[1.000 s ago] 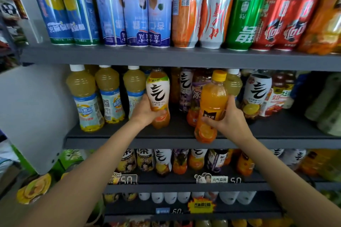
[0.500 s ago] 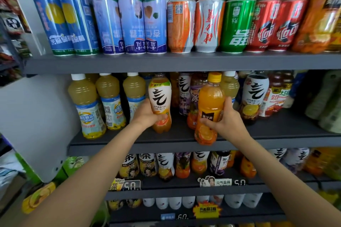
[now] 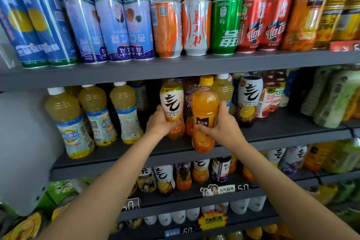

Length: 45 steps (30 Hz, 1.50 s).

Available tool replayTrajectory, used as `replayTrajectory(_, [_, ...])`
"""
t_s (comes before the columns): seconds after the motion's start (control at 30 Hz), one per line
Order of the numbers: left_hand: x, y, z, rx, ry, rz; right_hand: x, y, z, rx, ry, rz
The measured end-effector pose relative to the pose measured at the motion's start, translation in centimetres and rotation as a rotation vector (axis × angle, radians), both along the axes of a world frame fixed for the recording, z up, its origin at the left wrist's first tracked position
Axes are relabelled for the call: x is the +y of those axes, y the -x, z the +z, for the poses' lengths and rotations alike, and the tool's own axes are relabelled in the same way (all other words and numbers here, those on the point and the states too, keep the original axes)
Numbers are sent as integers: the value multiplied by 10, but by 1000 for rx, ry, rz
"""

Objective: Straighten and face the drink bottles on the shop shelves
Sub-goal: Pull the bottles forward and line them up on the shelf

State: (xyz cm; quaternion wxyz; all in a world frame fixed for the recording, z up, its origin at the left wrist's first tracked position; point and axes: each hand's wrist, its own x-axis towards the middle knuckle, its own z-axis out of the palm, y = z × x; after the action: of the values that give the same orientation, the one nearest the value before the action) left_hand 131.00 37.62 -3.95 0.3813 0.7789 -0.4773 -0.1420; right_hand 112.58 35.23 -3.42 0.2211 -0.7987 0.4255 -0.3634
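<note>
Two hands at work: a person reaches both bare arms to the middle shelf of a shop's drinks rack, one bottle in each hand.
Far left of the shelf: three pale yellow bottles with white caps stand upright in a row near the front edge, labels outward, apparently already faced.
Left hand: the left hand wraps the lower half of a white-sleeved bottle, fingers curled round it from the left and underneath; the large black brush character on the sleeve faces the aisle, which suggests the grip is there to turn and hold the label forward.
Right hand: the right hand clamps an orange juice bottle with a yellow cap, thumb across its dark label and fingers behind; the bottle stands at the very lip of the shelf, just beside the white-sleeved one and in front of darker bottles, likely being brought to the front line.
Right of the hands: another bottle with the same black brush character stands upright, well back from the edge.
Shelf above: cans stand in tight ranks, printed sides out.
Judged stage: mid-task; both held bottles look nearly squared, while the right end of the shelf appears less orderly.
</note>
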Motion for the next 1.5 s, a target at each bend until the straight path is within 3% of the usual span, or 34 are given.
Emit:
replayTrajectory(0.63, [-3,13,-8,-36,35,36,3,-1,1,28,20,-28])
replayTrajectory(0.8, [20,1,-7,-125,349,62,5,0,9,95,30,-46])
replayTrajectory(0.9, [42,-19,-8,-219,534,225,10,-5,8,84,38,-55])
replayTrajectory(1.1, [53,-50,-14,-172,615,446,34,-45,6,95,28,110])
replayTrajectory(1.17, [50,-54,-14,-153,573,467,39,-66,8,138,48,149])
replayTrajectory(1.33, [49,-74,-23,-108,261,454,41,-121,11,99,59,141])
replayTrajectory(1.5, [51,-82,-24,-145,218,420,29,-164,9,101,14,-30])
